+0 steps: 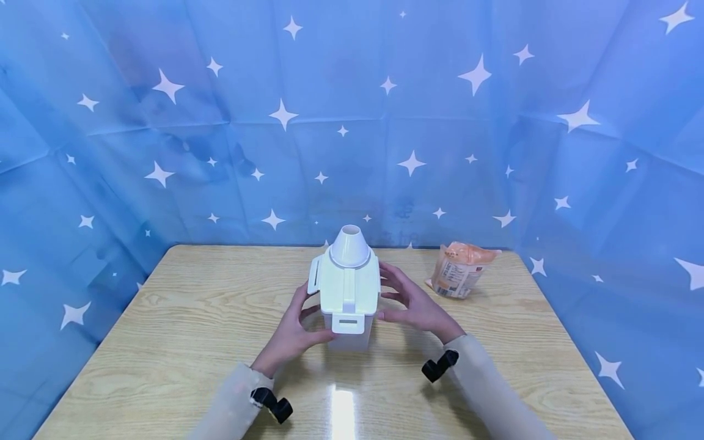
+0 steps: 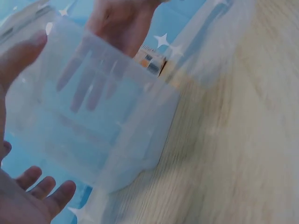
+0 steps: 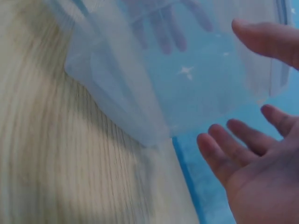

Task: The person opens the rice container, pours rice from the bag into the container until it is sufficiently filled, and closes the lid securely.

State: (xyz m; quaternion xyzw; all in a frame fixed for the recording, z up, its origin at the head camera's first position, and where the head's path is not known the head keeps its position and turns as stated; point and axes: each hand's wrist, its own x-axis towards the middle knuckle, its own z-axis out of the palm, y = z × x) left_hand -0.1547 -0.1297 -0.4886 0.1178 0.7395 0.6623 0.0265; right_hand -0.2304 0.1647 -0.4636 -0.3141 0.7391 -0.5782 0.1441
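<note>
A translucent plastic storage container (image 1: 349, 342) stands upright on the table, topped by a white lid (image 1: 333, 292) with side flaps. On the lid sits a white cone-shaped cap (image 1: 350, 249). The left flap (image 1: 315, 275) and front flap (image 1: 348, 324) stick outward. My left hand (image 1: 293, 337) is spread beside the container's left side, thumb toward its front. Along the right side my right hand (image 1: 414, 305) stands with its fingers apart. Through the clear wall (image 2: 112, 126), the left wrist view shows the right hand's fingers. Neither hand grips the container.
An orange-and-clear plastic packet (image 1: 459, 272) with a printed label lies at the back right of the wooden table (image 1: 209, 293). A blue curtain (image 1: 341, 85) with white stars hangs behind the table and along both sides.
</note>
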